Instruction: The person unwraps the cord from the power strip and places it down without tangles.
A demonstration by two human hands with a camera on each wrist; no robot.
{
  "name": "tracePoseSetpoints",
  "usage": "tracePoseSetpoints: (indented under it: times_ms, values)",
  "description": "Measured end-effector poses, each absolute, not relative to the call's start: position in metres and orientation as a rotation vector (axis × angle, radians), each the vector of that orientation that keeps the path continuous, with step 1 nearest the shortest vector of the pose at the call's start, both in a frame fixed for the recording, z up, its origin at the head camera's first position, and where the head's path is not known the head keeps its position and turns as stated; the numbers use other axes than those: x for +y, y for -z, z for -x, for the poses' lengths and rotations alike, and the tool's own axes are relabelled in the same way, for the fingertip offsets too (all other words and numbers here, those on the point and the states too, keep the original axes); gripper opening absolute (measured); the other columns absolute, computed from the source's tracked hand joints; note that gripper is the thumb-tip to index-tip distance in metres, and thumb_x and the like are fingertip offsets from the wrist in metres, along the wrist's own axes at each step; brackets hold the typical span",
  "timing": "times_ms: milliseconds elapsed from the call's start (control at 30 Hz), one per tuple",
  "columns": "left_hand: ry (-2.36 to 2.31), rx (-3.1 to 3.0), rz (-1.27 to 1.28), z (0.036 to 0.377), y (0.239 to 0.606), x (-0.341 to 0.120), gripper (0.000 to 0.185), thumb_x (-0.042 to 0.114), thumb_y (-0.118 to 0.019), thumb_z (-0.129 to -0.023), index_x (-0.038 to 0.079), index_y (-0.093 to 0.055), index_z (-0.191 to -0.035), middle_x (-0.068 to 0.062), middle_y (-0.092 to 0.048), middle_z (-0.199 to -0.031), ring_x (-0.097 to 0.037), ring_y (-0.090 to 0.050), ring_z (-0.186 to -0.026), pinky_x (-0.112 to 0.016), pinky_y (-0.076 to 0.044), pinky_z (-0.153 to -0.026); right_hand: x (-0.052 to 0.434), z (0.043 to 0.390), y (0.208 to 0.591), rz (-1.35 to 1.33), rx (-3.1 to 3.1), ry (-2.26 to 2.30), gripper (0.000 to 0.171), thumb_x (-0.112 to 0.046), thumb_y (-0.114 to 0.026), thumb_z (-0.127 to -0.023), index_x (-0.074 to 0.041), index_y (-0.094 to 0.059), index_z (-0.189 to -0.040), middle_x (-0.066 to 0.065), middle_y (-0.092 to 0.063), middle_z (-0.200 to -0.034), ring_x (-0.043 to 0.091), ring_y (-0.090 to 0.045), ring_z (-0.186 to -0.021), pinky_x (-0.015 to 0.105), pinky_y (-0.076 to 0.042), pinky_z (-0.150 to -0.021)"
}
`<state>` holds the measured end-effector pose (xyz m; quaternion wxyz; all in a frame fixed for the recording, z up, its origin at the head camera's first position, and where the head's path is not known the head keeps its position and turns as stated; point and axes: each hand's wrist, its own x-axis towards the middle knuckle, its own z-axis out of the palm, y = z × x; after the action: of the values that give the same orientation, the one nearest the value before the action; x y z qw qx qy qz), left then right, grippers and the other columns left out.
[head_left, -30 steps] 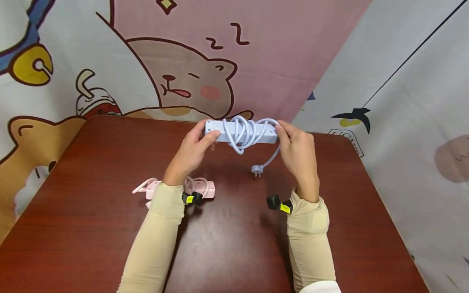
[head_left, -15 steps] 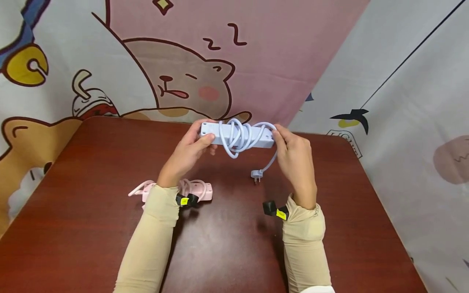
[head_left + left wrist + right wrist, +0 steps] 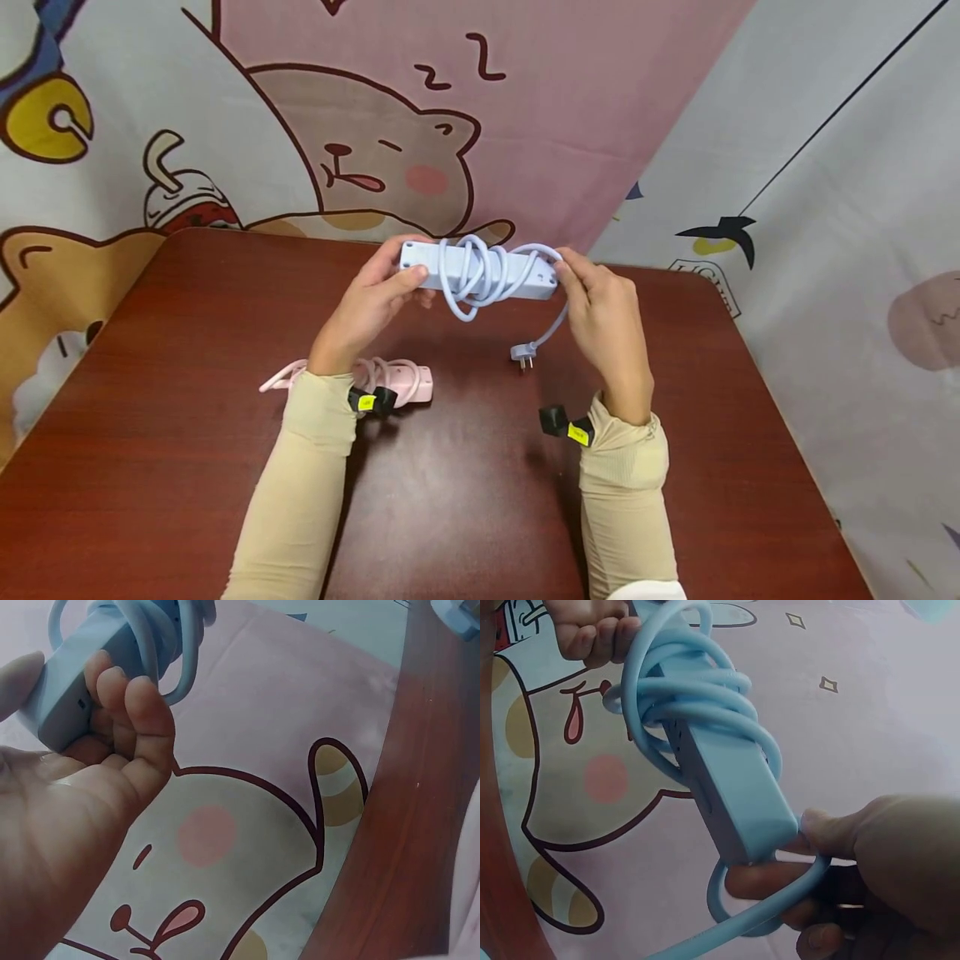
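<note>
- Head view: the light blue power strip (image 3: 480, 271) is hanging in the air between both hands, sloping slightly down toward its right end and overlapping the back edge of the counter (image 3: 465, 500) from this angle.
- Left hand (image 3: 367, 304) is gripping the left end, its thumb pressing the near edge while the other fingers are curling round underneath.
- Right hand (image 3: 606, 321) is pinching the right end, thumb and fingers closing at the corner where the light blue cord (image 3: 742, 922) is passing.
- Several turns of that cord are wrapping the middle of the strip, one loop drooping past its near edge.
- A plug (image 3: 522, 353) is dangling just left of the right hand, prongs pointing down.
- Pink power strip (image 3: 401, 381) is lying on the counter, partly hiding behind the left wrist and sleeve, well in from the left edge.
- Bare counter is stretching between the forearms and out to the right edge, leaving room there for moving.
- Behind the back edge, a cartoon-printed cloth (image 3: 562, 125) is rising close, limiting the reach forward.
</note>
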<state>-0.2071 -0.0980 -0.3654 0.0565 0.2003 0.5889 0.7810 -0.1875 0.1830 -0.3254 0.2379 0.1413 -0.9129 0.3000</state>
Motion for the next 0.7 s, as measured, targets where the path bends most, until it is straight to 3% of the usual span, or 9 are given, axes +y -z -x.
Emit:
tracePoseSetpoints:
  times_ms: [100, 233, 400, 533, 700]
  values:
    - [-2.392, 1.789, -0.612, 0.207, 0.3649, -0.0999, 0.032, 0.001, -0.044, -0.102, 0.006, -0.047, -0.134, 0.001, -0.058, -0.1, -0.017, -0.059, -0.08, -0.028, -0.053, -0.078, 0.1823, 0.1873, 0.3251, -0.413, -2.491, -0.842, 0.027, -0.021, -0.058, -0.105, -0.008, -0.072, -0.123, 0.014, -0.073, -0.084, 0.025, -0.062, -0.074, 0.034, -0.045, -0.065]
    - [-2.414, 1.774, -0.642, 0.2079, 0.3656, -0.1022, 0.031, 0.0, -0.042, -0.103, 0.008, -0.05, -0.131, 0.001, -0.058, -0.102, -0.016, -0.058, -0.081, -0.029, -0.052, -0.077, 0.1809, 0.1889, 0.3252, -0.446, -2.462, -0.864, 0.024, -0.021, -0.057, -0.105, -0.01, -0.073, -0.119, 0.009, -0.066, -0.07, 0.018, -0.052, -0.069, 0.027, -0.037, -0.061]
    - [-2.436, 1.734, -0.677, 0.2088, 0.3669, -0.1031, 0.032, -0.001, -0.041, -0.102, 0.011, -0.052, -0.13, 0.0, -0.058, -0.105, -0.016, -0.058, -0.082, -0.03, -0.052, -0.077, 0.1802, 0.1897, 0.3259, -0.439, -2.413, -0.863, 0.025, -0.02, -0.059, -0.104, -0.009, -0.074, -0.12, 0.013, -0.064, -0.078, 0.023, -0.048, -0.075, 0.032, -0.035, -0.063]
    - [-2.461, 1.697, -0.703, 0.2095, 0.3667, -0.1051, 0.033, 0.0, -0.039, -0.102, 0.012, -0.053, -0.129, 0.0, -0.058, -0.105, -0.016, -0.057, -0.083, -0.03, -0.052, -0.077, 0.1788, 0.1912, 0.3247, -0.44, -2.366, -0.89, 0.026, -0.021, -0.059, -0.103, -0.008, -0.074, -0.119, 0.014, -0.072, -0.091, 0.027, -0.05, -0.082, 0.034, -0.037, -0.068]
    - [-2.493, 1.643, -0.732, 0.2087, 0.366, -0.1074, 0.034, 0.0, -0.037, -0.102, 0.014, -0.054, -0.128, 0.0, -0.058, -0.103, -0.015, -0.056, -0.082, -0.028, -0.051, -0.075, 0.1806, 0.191, 0.3237, -0.451, -2.344, -0.96, 0.027, -0.023, -0.056, -0.105, -0.009, -0.074, -0.119, 0.011, -0.075, -0.105, 0.022, -0.054, -0.084, 0.028, -0.039, -0.074]
